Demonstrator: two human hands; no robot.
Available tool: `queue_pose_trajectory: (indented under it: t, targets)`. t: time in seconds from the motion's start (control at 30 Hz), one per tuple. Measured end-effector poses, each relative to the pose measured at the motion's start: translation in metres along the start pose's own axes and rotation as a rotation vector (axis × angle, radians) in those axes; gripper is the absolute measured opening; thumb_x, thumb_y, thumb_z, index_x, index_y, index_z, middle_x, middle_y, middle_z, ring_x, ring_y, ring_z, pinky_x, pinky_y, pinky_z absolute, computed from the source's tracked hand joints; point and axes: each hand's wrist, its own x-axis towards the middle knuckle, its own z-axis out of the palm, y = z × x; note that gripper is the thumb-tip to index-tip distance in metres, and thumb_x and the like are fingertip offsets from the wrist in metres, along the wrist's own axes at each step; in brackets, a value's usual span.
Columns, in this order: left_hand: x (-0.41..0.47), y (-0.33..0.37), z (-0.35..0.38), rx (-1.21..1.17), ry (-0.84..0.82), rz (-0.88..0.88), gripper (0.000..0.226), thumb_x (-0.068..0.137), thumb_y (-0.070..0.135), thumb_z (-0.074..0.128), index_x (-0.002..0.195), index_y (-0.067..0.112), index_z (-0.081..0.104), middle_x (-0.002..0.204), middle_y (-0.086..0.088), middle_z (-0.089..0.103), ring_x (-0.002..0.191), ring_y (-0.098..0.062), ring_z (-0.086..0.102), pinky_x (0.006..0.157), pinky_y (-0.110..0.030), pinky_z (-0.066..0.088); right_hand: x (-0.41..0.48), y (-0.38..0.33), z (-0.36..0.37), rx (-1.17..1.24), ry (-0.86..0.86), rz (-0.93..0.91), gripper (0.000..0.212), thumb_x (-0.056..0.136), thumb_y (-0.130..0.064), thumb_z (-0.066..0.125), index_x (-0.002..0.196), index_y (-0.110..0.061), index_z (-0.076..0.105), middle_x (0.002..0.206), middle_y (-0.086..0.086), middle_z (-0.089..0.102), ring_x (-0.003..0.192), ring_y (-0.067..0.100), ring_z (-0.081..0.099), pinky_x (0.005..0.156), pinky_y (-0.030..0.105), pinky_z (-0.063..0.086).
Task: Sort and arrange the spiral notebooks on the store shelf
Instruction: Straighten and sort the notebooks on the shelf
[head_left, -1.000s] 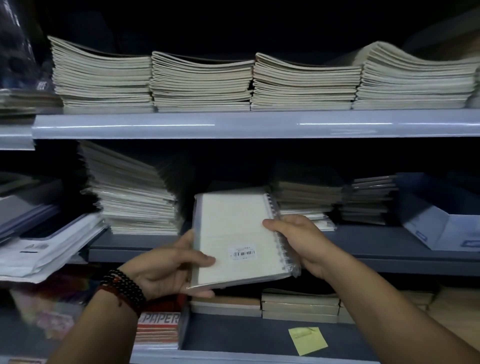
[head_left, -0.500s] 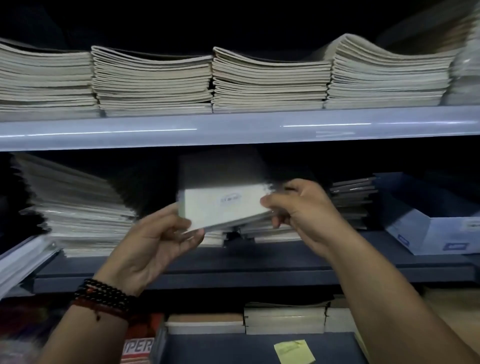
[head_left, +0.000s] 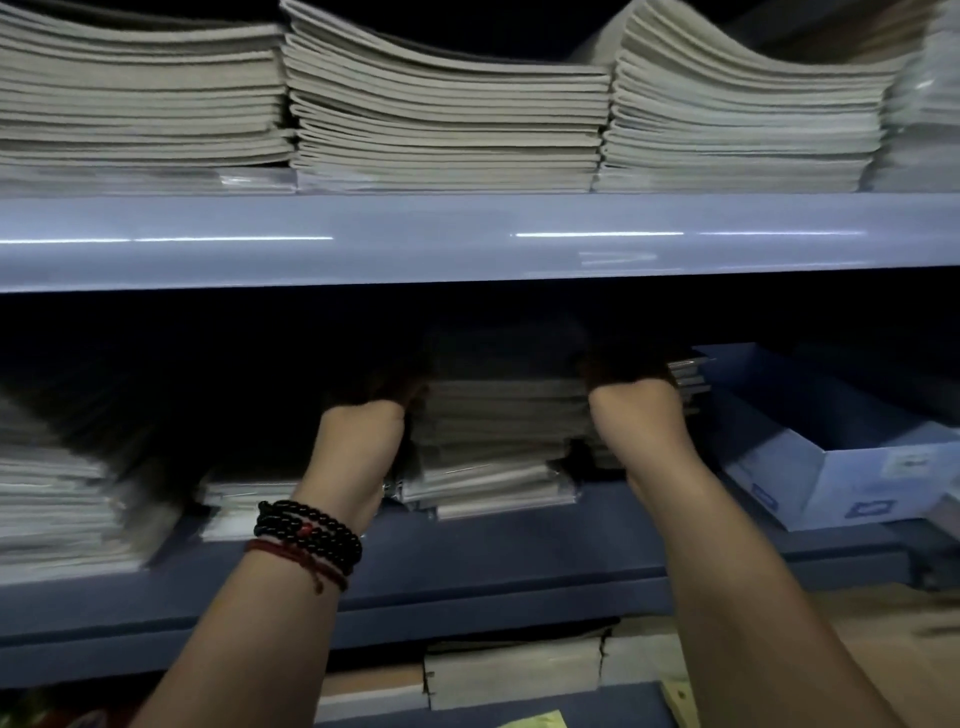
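While both arms reach deep under the upper shelf (head_left: 467, 244), the left hand (head_left: 363, 431) and the right hand (head_left: 636, 415) sit on either side of a stack of spiral notebooks (head_left: 498, 431) — left hand against its left edge, right hand against its right edge. The fingers of both hands run forward into heavy shadow, so I cannot tell whether they are curled round the stack, pressed flat to it or loose.

The stack stands on the middle shelf (head_left: 467, 566), about centre, its lower notebooks in clear plastic wrap that catches a little light. Just to its right, behind the right hand, a few dark notebook edges (head_left: 693, 379) stick out, and beyond them stands an open blue box (head_left: 831, 467). To the left a low wrapped pile (head_left: 244, 506) lies near the left wrist, and a taller, blurred pile (head_left: 57, 514) fills the left end of the shelf.

Dark beaded bracelets (head_left: 306, 535) and a red cord circle the left wrist. Thick stacks of pale exercise books (head_left: 447, 114) line the upper shelf side by side. Below the middle shelf, more pale stacks (head_left: 514, 673) lie flat — a yellow note (head_left: 535, 721) shows at the bottom edge.
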Motion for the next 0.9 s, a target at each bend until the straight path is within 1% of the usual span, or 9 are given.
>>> queue_pose_trajectory:
  t: [0.07,0.13,0.2,0.3,0.4,0.47,0.57,0.7,0.9]
  targets:
    - [0.003,-0.007,0.004,0.033,-0.004,-0.023,0.036,0.097,0.011,0.058,0.127,-0.008,0.058,0.113,-0.015,0.064,0.109,-0.035,0.061,0.1,-0.045,0.05,0.005,0.012,0.002,-0.039,0.02,0.032,0.021,0.095,-0.04,0.061,0.107,-0.023,0.063,0.114,0.006,0.062,0.098,0.023,0.058,0.08,0.026,0.04]
    - [0.0,-0.007,0.005,0.069,-0.009,-0.031,0.035,0.097,0.016,0.059,0.126,-0.004,0.058,0.111,-0.012,0.063,0.107,-0.032,0.06,0.104,-0.045,0.046,0.008,0.014,0.001,-0.034,0.029,0.032,0.015,0.096,-0.033,0.06,0.097,-0.019,0.066,0.103,0.005,0.065,0.083,0.017,0.058,0.068,0.026,0.043]
    - [-0.004,-0.004,0.001,0.067,-0.031,-0.031,0.021,0.097,0.013,0.056,0.114,0.001,0.062,0.1,-0.007,0.064,0.097,-0.025,0.06,0.094,-0.036,0.049,0.004,0.009,-0.004,-0.021,0.028,0.035,0.017,0.097,-0.027,0.061,0.083,-0.018,0.063,0.088,-0.001,0.063,0.073,0.008,0.055,0.06,0.02,0.044]
    - [-0.006,0.0,-0.013,0.049,-0.043,0.011,0.014,0.097,0.006,0.051,0.093,0.007,0.065,0.097,-0.009,0.069,0.089,-0.022,0.065,0.076,-0.031,0.053,-0.01,-0.002,-0.01,-0.166,0.159,-0.131,0.034,0.092,-0.012,0.06,0.062,-0.021,0.047,0.07,0.001,0.055,0.064,0.015,0.05,0.064,0.026,0.039]
    - [-0.007,-0.001,-0.038,0.116,-0.031,0.109,0.017,0.097,0.009,0.056,0.09,0.015,0.07,0.103,-0.009,0.074,0.092,-0.022,0.069,0.071,-0.031,0.056,-0.034,-0.018,-0.002,-0.342,0.269,-0.35,0.03,0.087,-0.015,0.06,0.063,-0.014,0.042,0.077,0.01,0.05,0.08,0.027,0.046,0.071,0.028,0.033]
    - [-0.01,-0.005,-0.058,0.179,-0.036,0.161,0.013,0.096,0.013,0.062,0.09,0.02,0.072,0.098,-0.004,0.076,0.094,-0.022,0.071,0.074,-0.034,0.057,-0.055,-0.028,0.013,-0.267,0.186,-0.466,0.02,0.09,-0.018,0.063,0.075,-0.015,0.05,0.081,-0.001,0.046,0.078,0.019,0.046,0.069,0.021,0.032]
    - [-0.013,-0.015,-0.095,0.285,-0.018,0.221,0.014,0.095,0.011,0.065,0.094,0.023,0.07,0.09,-0.001,0.075,0.089,-0.018,0.07,0.083,-0.046,0.055,-0.087,-0.026,0.042,-0.137,-0.111,-0.537,0.004,0.093,-0.021,0.065,0.092,-0.019,0.061,0.091,-0.005,0.053,0.074,0.009,0.055,0.066,0.018,0.044]
    - [-0.01,-0.027,-0.141,0.441,0.016,0.304,0.032,0.094,-0.002,0.059,0.101,0.028,0.067,0.103,0.005,0.073,0.096,-0.009,0.068,0.087,-0.029,0.054,-0.109,0.001,0.08,-0.19,-0.52,-0.433,0.018,0.094,-0.023,0.066,0.112,-0.022,0.062,0.108,-0.012,0.055,0.093,0.007,0.059,0.078,0.026,0.053]
    - [0.005,-0.054,-0.186,0.648,0.042,0.27,0.035,0.087,0.002,0.059,0.112,0.026,0.061,0.116,-0.004,0.069,0.11,-0.017,0.065,0.104,-0.043,0.052,-0.115,0.032,0.119,-0.453,-0.534,-0.363,0.037,0.094,-0.021,0.063,0.13,-0.02,0.054,0.121,-0.007,0.047,0.102,0.008,0.051,0.091,0.025,0.048]
